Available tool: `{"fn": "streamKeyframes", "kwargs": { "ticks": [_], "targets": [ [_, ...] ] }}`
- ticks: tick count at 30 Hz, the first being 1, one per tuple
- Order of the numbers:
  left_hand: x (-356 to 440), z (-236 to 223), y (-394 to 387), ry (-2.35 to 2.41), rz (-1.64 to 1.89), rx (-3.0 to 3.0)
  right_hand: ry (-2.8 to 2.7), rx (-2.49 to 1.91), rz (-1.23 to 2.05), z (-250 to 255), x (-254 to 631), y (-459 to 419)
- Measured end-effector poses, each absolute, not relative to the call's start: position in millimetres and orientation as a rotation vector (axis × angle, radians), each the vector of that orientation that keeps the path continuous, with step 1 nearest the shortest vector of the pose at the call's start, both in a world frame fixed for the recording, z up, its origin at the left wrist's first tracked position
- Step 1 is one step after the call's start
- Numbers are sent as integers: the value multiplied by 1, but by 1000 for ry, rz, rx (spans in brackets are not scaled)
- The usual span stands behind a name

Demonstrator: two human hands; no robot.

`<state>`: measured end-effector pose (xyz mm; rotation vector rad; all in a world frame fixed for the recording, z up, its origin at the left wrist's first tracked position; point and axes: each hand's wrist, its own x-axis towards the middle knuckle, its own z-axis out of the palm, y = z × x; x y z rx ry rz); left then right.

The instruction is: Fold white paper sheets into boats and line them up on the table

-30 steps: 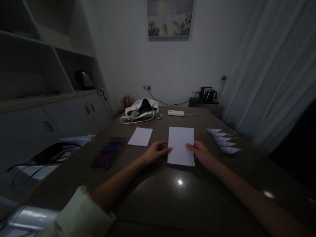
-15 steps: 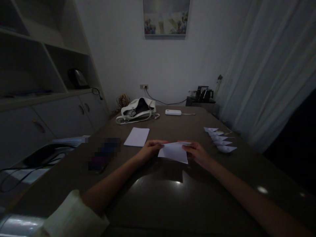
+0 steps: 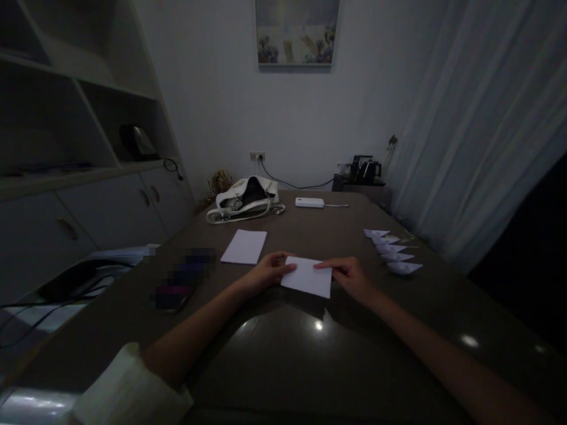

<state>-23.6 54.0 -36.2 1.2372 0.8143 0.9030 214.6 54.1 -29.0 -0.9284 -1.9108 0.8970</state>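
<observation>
A white sheet of paper [image 3: 308, 280], folded over to about half its height, is held just above the dark table in front of me. My left hand [image 3: 271, 270] pinches its left edge, thumb on top and fingers behind. At the upper right, my right hand [image 3: 349, 274] grips the sheet, with a finger lying along the folded top edge. Left of the hands lies a stack of white paper [image 3: 244, 247]. Several folded paper boats [image 3: 396, 255] stand in a row to the right.
A white handbag [image 3: 248, 199] sits at the table's far left, and a white power bank [image 3: 309, 202] with a short cable lies at the back. On the left, a phone-like object [image 3: 179, 283] is blurred by pixels. The brown table [image 3: 283, 366] reflects a lamp.
The sheet was upright and full length a second ago; its far half has been folded over, so it is now shorter. Both hands stay on it. The view has shifted slightly.
</observation>
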Motion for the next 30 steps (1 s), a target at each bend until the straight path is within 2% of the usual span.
{"fn": "streamKeyframes", "kwargs": {
  "ticks": [4, 10, 30],
  "targets": [
    [-23, -35, 53, 825, 913, 1336, -1903, -882, 905, -23, 214, 49],
    [-18, -29, 51, 901, 1004, 1320, -1655, -930, 1268, -20, 210, 45],
    [-15, -29, 49, 953, 933, 1483, -1758, -969, 1207, -34, 208, 53]
  ]
}}
